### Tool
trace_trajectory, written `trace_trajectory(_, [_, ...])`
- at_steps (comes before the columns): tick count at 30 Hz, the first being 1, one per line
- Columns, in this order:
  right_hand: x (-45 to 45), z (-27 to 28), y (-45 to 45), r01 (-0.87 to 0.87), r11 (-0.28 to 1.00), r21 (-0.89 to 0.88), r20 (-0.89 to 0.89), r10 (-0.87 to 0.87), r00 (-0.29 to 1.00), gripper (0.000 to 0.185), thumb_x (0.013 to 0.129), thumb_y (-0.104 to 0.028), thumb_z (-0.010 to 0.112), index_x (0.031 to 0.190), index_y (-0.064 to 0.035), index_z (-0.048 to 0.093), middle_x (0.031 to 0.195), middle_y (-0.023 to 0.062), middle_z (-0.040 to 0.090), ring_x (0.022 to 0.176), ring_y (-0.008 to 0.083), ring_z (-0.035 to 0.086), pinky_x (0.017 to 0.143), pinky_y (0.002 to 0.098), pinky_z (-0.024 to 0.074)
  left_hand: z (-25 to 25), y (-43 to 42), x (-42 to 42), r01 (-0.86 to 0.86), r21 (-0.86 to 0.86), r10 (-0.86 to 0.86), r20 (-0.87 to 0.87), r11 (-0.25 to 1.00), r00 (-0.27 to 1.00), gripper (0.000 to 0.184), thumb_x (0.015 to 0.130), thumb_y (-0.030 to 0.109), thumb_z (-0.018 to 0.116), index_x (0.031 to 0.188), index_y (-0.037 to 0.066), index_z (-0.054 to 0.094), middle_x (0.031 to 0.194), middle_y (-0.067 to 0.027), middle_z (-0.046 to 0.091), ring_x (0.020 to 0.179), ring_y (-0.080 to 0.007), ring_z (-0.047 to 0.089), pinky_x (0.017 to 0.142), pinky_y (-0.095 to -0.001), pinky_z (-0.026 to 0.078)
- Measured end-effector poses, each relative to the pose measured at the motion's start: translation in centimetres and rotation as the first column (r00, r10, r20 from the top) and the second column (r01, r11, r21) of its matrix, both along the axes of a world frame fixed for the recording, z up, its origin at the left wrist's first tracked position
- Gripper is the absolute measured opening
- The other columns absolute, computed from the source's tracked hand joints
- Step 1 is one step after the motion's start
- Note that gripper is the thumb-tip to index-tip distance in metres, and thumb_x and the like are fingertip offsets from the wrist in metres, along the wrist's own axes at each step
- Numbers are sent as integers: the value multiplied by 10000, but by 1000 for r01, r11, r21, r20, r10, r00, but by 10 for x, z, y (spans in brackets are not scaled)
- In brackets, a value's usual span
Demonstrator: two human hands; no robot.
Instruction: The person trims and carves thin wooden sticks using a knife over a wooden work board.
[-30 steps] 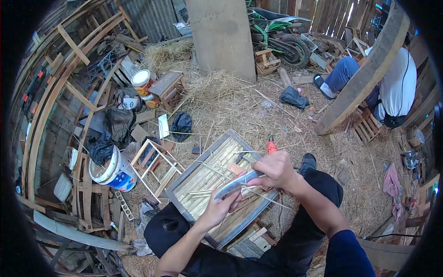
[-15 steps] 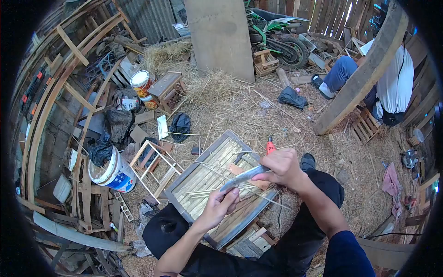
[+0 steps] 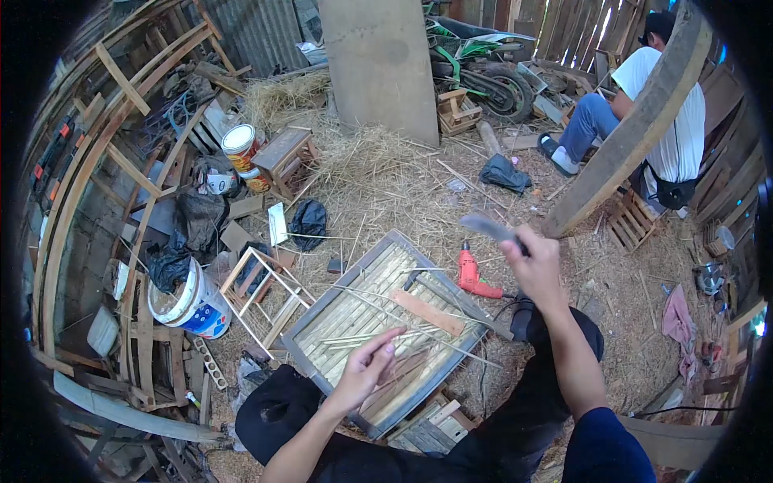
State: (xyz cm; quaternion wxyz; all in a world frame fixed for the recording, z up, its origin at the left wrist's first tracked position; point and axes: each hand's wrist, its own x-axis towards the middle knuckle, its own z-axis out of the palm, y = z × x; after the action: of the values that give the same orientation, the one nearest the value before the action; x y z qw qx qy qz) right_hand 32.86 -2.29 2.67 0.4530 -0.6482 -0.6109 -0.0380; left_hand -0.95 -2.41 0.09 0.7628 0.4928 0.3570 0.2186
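Observation:
My right hand is raised to the right of the low slatted table, wrapped round the dark handle of a knife. The broad grey blade points left, clear of everything. My left hand hovers over the table's near-left part, fingers apart, with nothing visible in it. Several thin bamboo strips lie across the slats. Beside them are a flat brown piece and a dark tool, partly hidden. A red power drill lies just past the table's far-right edge.
A person in a white shirt sits at the right behind a slanted wooden post. To the left are a small wooden frame and a white bucket. Straw covers the floor, and a green motorbike stands behind.
My left hand has let go of the blade and moved slightly down and left. My right hand has lifted the knife up and to the right. The seated person has straightened up.

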Motion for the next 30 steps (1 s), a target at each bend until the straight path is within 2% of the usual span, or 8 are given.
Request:
trace_trajectory(2, [-12,-6,-1,-114,992,-48,112,119,987,295,865,-328,724,766,-75,609,560,95,572,489,247,605,462,370,436,0,5,0,-70,7,70,36,998,997,372,1042,248,495,1365,65,511,698,52,409,566,-38,348,496,-207,271])
trace_trajectory(3, [-21,-6,0,-163,985,-55,99,168,981,324,835,-379,738,750,-93,611,536,78,558,474,238,597,447,369,437,6,6,3,-105,16,105,19,994,994,313,1037,264,503,1278,65,528,697,38,429,559,-38,342,483,-207,261])
trace_trajectory(7, [-37,-12,6,-244,969,-28,121,246,962,382,815,-439,735,742,-86,607,512,71,525,465,240,586,441,368,426,13,12,12,-134,-71,139,59,988,989,258,1036,264,500,1210,76,532,718,27,474,557,-37,355,474,-203,261])
trace_trajectory(13, [-64,-14,12,-396,917,-54,116,399,909,371,819,-439,736,778,-82,641,522,71,540,467,242,585,451,369,430,16,19,28,-140,-52,145,129,989,981,272,1035,245,493,1251,81,496,744,3,493,550,-41,353,474,-209,271])
trace_trajectory(16, [-79,-12,10,-492,865,-97,98,501,860,373,821,-441,736,783,-82,638,528,74,552,465,234,584,450,360,428,14,23,31,-138,-95,153,169,986,974,229,1018,174,500,1224,76,501,740,-5,516,557,-46,362,488,-209,294])
trace_trajectory(17, [-82,-21,12,-541,834,-110,90,551,830,385,841,-461,712,865,-81,659,522,77,552,459,235,588,443,360,427,17,22,34,-159,-63,167,162,985,973,227,1009,152,506,1224,80,501,747,-6,526,562,-44,369,489,-206,292])
trace_trajectory(21, [-93,-25,12,-592,798,-117,77,601,795,445,877,-500,658,1048,-90,671,506,74,545,445,251,592,425,376,423,28,18,41,-206,5,203,156,978,967,242,980,74,525,1220,99,502,769,-11,557,577,-37,393,490,-194,277])
trace_trajectory(30, [-88,-26,14,-601,791,-115,136,612,779,417,858,-515,666,938,-107,637,510,62,540,462,239,602,417,375,419,10,17,39,-167,31,158,194,985,968,233,979,54,546,1209,80,523,757,-9,542,570,-34,392,481,-194,256])
